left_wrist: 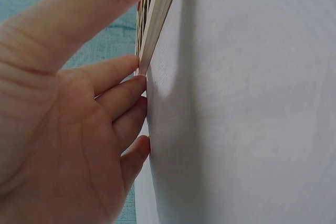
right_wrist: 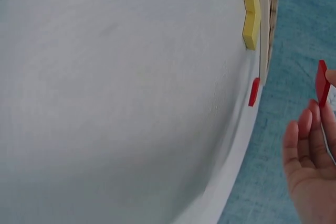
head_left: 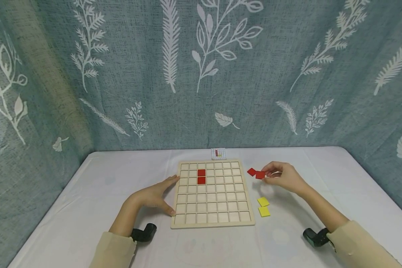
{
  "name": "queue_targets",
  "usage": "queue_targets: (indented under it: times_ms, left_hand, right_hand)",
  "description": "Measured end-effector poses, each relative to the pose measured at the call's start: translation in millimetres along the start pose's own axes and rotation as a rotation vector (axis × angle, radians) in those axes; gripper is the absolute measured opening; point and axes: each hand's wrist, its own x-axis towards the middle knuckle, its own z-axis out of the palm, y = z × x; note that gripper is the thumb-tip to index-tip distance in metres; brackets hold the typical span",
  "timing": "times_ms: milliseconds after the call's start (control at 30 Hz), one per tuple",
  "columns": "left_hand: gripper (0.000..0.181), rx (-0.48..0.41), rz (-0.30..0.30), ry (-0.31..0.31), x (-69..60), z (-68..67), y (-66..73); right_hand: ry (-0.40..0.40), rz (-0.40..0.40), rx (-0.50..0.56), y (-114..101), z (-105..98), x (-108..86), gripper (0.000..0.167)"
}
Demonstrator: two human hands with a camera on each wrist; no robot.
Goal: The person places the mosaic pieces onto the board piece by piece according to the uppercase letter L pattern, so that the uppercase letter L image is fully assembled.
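Observation:
My left hand (head_left: 155,194) touches the left edge of a wooden grid board (head_left: 175,226), thumb near the front corner and fingers farther back. In the left wrist view its fingers (left_wrist: 119,98) are fairly straight against the board's side. Two red square tiles sit in the grid, one behind the other; the nearer red tile (head_left: 201,180) shows plainly. Right of the board, my right hand (head_left: 286,178) pinches a red square tile (head_left: 260,175) between thumb and fingertips, raised off the table in the right wrist view. Another red tile (right_wrist: 254,92) lies on the tabletop beside the board.
Two yellow tiles (head_left: 264,211) lie to the right of the board, one nearer than the other. A small printed grid card (head_left: 218,153) is behind the board. White cloth covers the table (head_left: 120,167), and a patterned teal curtain (head_left: 187,111) hangs around it.

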Motion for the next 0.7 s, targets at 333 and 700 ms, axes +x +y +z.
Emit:
queue_targets:
  times_ms: [333, 700]
  left_hand:
    - [0.112, 0.012, -0.002, -0.001, 0.7, 1.0, -2.2]
    - [0.111, 0.022, 0.002, 0.006, -0.2, 0.9, 0.3]
  right_hand:
    - [0.03, -0.051, -0.024, -6.5, 13.1, 8.0, 0.024]
    - [0.014, -0.101, -0.011, -34.3, 39.9, 24.9, 0.023]
